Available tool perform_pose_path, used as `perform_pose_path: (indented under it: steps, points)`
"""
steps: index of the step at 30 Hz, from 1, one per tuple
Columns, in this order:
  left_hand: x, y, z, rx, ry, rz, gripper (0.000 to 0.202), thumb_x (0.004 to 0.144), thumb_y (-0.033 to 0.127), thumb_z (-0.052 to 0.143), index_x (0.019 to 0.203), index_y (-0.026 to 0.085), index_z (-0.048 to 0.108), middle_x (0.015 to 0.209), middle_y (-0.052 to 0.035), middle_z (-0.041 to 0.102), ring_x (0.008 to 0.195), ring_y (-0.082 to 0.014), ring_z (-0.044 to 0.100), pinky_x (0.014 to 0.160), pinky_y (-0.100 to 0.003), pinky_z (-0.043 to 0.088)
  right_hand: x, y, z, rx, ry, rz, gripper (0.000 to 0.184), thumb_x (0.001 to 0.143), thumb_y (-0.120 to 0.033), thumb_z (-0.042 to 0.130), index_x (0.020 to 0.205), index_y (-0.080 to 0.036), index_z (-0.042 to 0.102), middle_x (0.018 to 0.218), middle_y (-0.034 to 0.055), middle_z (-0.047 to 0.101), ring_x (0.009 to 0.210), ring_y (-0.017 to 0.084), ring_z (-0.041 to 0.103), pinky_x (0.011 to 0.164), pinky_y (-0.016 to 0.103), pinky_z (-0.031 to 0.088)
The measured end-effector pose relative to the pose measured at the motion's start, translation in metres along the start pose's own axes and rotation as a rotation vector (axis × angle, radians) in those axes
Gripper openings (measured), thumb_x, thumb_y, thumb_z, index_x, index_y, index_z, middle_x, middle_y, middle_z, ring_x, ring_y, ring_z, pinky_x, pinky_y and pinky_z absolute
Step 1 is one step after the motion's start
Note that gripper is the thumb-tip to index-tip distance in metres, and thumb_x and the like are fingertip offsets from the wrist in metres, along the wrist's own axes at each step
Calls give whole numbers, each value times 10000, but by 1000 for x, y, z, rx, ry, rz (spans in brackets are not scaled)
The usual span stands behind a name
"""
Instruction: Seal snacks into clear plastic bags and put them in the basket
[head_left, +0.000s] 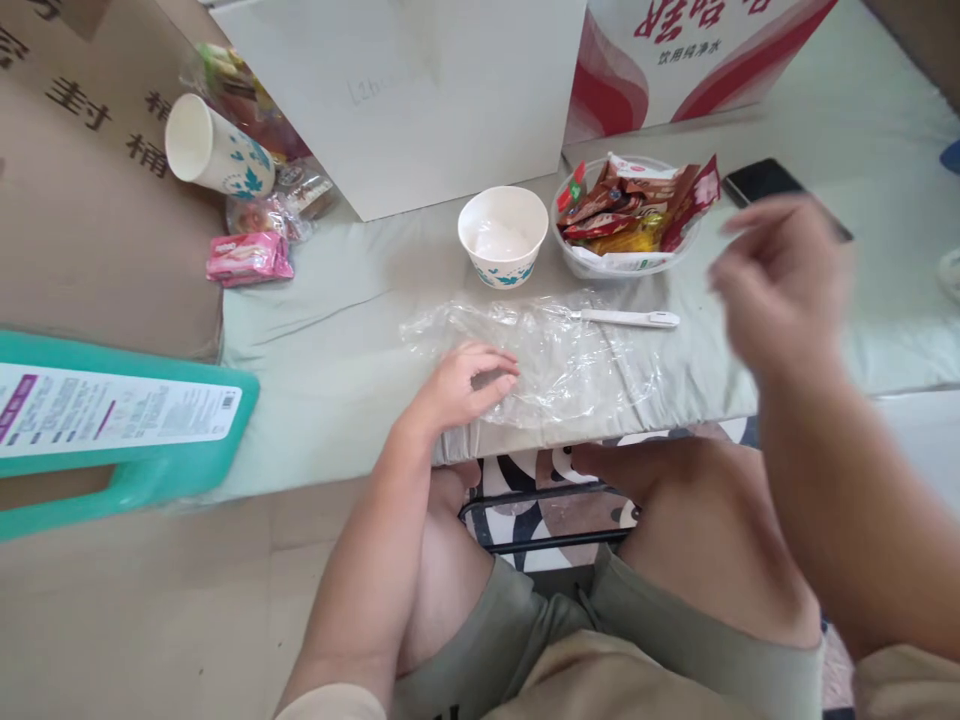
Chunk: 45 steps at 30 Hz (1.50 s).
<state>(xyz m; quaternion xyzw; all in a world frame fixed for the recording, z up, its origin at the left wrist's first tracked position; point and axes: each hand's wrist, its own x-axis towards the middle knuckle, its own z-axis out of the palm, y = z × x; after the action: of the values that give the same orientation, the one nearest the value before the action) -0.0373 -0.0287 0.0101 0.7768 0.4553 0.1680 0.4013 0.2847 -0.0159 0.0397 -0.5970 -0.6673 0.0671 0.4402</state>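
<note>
My left hand (476, 382) rests at the near edge of the clear plastic film (570, 370), fingers loosely curved with a gap between thumb and fingertips. Nothing shows inside it. Raised at the right, my right hand (791, 280) is smeared by motion, and whether its bent fingers hold anything is unclear. A white-handled knife or similar slim tool (630, 318) lies across the film, its far end hard to make out. Behind the film stands a white paper bowl (502, 240) with a blue leaf print. Beside that, a clear plastic bowl (630, 265) holds several wrapped snacks (630, 210).
A dark phone (765, 182) lies behind my right hand. White (420, 90) and red-white (690, 70) boxes stand at the back. Leftward are a tilted paper cup (225, 150), a pink packet (250, 258), a brown carton (90, 200) and a teal jug (150, 470) by the table edge.
</note>
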Motion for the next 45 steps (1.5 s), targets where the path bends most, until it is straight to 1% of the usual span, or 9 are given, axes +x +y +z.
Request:
perform_pose_path:
  steps: [4,7,13,23,27,31,33,37,45]
  points:
    - [-18,8,-5,192,4,-5,273,808,446,715,998,258,772,1395,-53,698,1498,-363,449,1279,-657,215,-74,-11,23,-19,-600,-354,524,902,-467,672,1344,-193,609,1309,161,704,1230,372,643,1019,571,501]
    - [-29,13,-4,289,-22,1,384,737,425,797,1078,254,752,1472,-58,644,1560,-381,366,1306,-688,87,-92,-20,35,-121,-732,-455,590,914,-451,683,1433,-199,559,1467,132,635,1341,370,578,1074,558,451]
    - [-38,6,-4,380,-62,-46,411,800,224,686,1209,243,729,1511,-81,615,1557,-385,385,1282,-705,214,-79,-17,47,-177,-542,-495,161,997,-288,576,998,-225,724,1162,41,783,1010,265,702,808,422,460]
    - [-57,-3,-17,-18,330,-81,221,909,305,584,900,216,787,1039,-52,825,1042,-236,775,1003,-419,606,-69,-1,47,-1,-460,-344,131,911,-201,561,807,-228,635,983,53,809,950,262,758,873,438,517]
    - [-58,2,-21,-44,302,-173,311,881,451,622,1010,209,769,1092,-77,811,1102,-283,757,1104,-514,542,-68,-3,47,45,-467,-356,118,895,-197,563,800,-233,624,947,50,805,922,259,759,865,439,524]
    - [-53,7,-16,71,214,-209,397,757,453,775,1080,227,726,1235,-71,777,1333,-333,646,1324,-654,121,-71,-8,49,98,-471,-409,112,885,-172,569,798,-233,607,913,41,800,901,248,756,848,421,521]
    - [-51,7,-12,53,257,-249,357,782,358,748,1113,233,702,1162,-61,798,1240,-298,704,1308,-642,205,-73,-10,48,137,-490,-437,93,903,-187,570,834,-233,613,928,41,799,915,245,754,859,418,515]
    - [-49,1,-9,-159,426,-228,226,804,241,666,1028,214,686,880,-43,801,956,-238,785,1005,-451,590,-77,-12,45,190,-557,-475,203,917,-335,645,1089,-228,640,1058,69,787,1036,275,734,931,452,493]
    - [-53,-18,-29,-548,809,-79,270,686,285,776,867,228,584,728,27,748,586,-129,698,644,-283,607,-76,-1,44,180,-486,-457,196,893,-301,683,1078,-237,691,1208,102,771,1177,330,693,997,532,501]
